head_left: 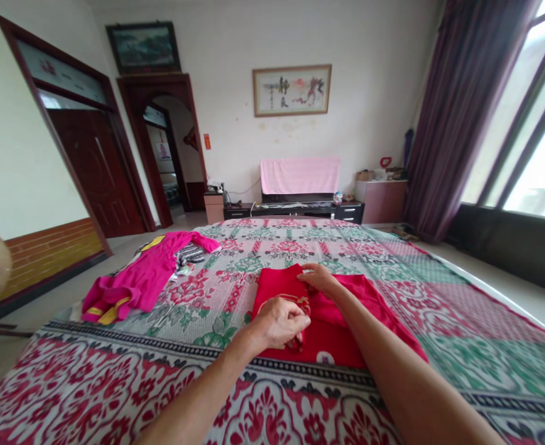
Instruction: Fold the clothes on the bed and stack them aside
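Note:
A red garment (337,343) lies partly folded on the patterned bed cover, with its left part turned over and a gold print showing on it. A small white label patch shows near its front edge. My left hand (282,322) is closed with curled fingers on the near edge of the folded part; its fingertips are partly hidden. At the far corner of the same fold, my right hand (317,278) pinches the cloth between thumb and fingers. The rest of the garment spreads out to the right, under my right forearm.
A bright pink garment (145,278) with yellow trim lies at the left on the bed cover (161,364), over some black-and-white cloth. Beyond the bed stands a low black cabinet (238,212) with a pink cloth (300,175) above it. A dark curtain (458,111) hangs at right.

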A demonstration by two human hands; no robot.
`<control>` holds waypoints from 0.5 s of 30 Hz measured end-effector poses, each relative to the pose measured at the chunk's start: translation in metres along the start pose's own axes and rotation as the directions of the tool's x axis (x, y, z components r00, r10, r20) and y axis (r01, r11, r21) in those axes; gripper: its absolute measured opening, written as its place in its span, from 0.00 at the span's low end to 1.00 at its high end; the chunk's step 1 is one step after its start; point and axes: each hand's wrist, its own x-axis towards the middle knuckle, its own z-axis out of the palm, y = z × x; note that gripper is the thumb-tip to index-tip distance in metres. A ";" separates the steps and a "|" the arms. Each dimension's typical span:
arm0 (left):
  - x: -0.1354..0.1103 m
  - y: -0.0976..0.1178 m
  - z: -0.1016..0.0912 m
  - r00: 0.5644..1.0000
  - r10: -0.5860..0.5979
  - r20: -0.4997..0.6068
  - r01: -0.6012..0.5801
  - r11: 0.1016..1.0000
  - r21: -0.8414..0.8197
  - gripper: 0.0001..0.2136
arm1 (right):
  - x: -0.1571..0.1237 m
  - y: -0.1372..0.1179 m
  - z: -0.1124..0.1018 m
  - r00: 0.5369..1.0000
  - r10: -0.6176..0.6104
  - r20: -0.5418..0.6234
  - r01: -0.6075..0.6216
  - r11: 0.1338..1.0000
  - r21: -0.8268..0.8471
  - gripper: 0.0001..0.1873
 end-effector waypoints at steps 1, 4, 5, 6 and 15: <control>-0.001 0.001 -0.003 0.999 0.002 0.035 0.000 0.999 -0.043 0.16 | 0.000 0.000 0.000 1.000 0.005 -0.006 -0.005 1.000 -0.010 0.21; -0.001 0.001 -0.018 0.998 0.033 -0.060 -0.038 0.995 -0.090 0.18 | -0.001 -0.001 0.000 1.000 0.015 -0.007 -0.015 0.999 -0.046 0.22; 0.000 -0.001 -0.023 0.989 0.032 -0.144 -0.042 0.997 -0.070 0.17 | -0.001 -0.002 -0.001 1.000 0.017 -0.009 -0.018 0.998 -0.060 0.22; 0.001 -0.005 -0.029 0.973 0.027 -0.231 -0.035 0.999 -0.029 0.17 | -0.001 -0.003 0.000 1.000 0.019 -0.013 -0.020 0.997 -0.079 0.22; 0.010 -0.053 -0.026 0.856 0.214 -0.471 -0.005 0.914 0.406 0.12 | 0.001 -0.009 0.001 1.000 -0.021 -0.007 0.016 0.904 -0.428 0.28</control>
